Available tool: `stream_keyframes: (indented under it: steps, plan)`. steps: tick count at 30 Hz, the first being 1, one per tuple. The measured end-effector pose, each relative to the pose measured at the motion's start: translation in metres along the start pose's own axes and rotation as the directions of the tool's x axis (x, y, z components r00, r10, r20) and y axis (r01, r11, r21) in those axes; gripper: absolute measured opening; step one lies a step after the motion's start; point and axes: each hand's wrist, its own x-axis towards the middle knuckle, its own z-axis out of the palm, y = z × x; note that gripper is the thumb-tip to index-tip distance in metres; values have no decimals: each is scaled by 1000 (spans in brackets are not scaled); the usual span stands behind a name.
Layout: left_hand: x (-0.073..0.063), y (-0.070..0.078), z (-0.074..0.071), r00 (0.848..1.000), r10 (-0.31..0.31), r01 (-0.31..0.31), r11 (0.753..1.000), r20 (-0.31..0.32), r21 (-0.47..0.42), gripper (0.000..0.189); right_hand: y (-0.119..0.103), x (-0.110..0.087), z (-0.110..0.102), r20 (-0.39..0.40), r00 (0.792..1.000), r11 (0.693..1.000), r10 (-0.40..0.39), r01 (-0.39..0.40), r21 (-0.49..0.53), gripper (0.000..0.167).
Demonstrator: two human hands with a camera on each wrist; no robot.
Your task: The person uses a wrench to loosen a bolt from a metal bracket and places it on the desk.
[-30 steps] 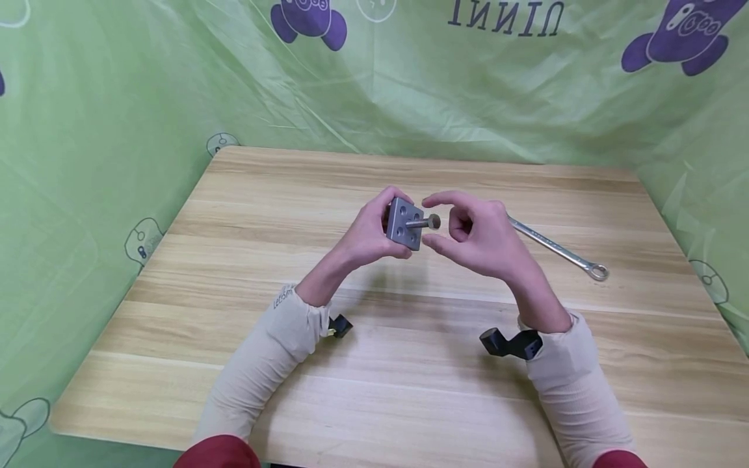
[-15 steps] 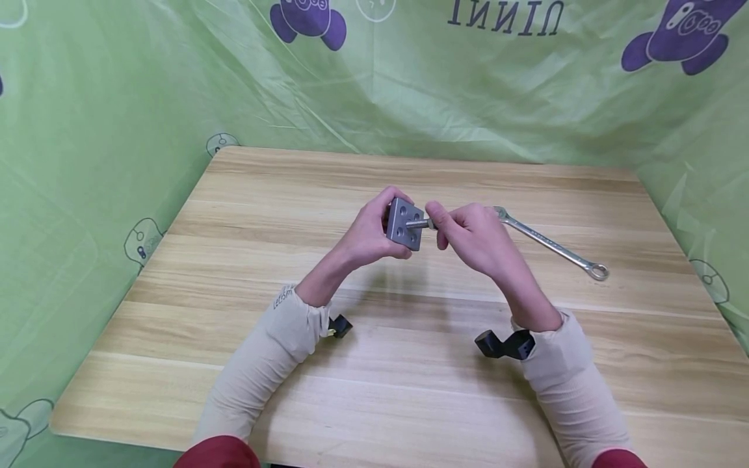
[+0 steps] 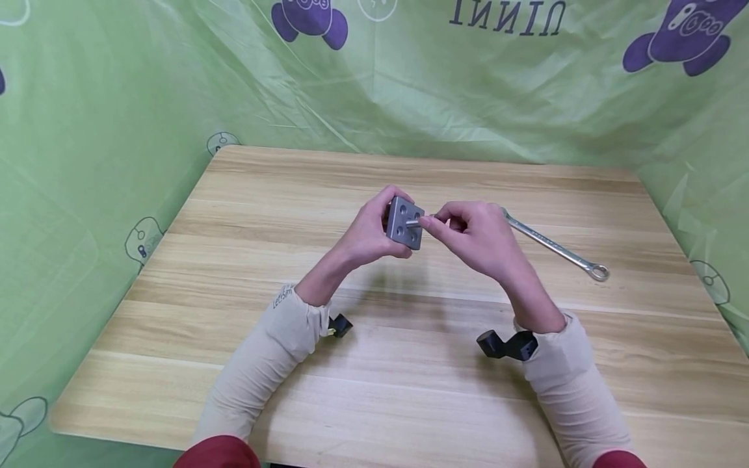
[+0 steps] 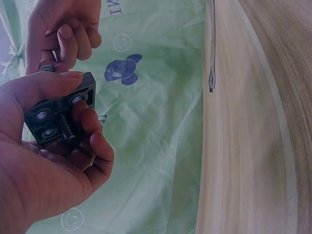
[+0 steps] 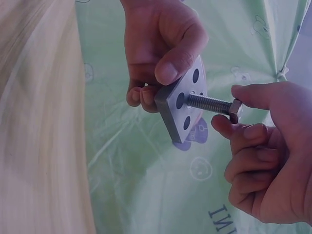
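Observation:
In the head view my left hand [image 3: 371,231] grips a square grey metal plate [image 5: 170,117] by its edges, raised above the table. The plate has several round holes and a hollow underside. A hex bolt [image 5: 209,104] runs through its middle. Most of the threaded shank stands out on the right, and a threaded end [image 4: 67,129] shows on the underside, near the curled left fingers. My right hand [image 3: 486,244] pinches the hex head between thumb and index finger, its other fingers curled in. In the head view those fingers hide the head.
A long combination wrench [image 3: 552,247] lies on the wooden table [image 3: 246,286], to the right of the right hand. Black wrist cameras [image 3: 504,345] stick out at both cuffs. A green printed cloth [image 3: 146,78] hangs behind the table and along its sides.
One second ago the right thumb and index finger were spread around the bolt head. They then closed on it, the thumb turned, and now they pinch it again. The left hand stays put.

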Motion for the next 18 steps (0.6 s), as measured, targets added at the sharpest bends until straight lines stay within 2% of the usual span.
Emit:
stream_keyframes:
  steps: [3,7,18]
  plan:
    - [0,0,0,1000,1,-1,1000,1,-1,66,-1,-1,-1,-40,998,999,-38,39,16,18]
    - [0,-2,0,1000,4,-4,1000,-1,-4,67,0,-2,0,-90,991,993,-98,104,56,15]
    - [0,-3,2,1000,-1,1,1000,0,11,68,4,-2,6,-156,955,958,-251,268,99,28]
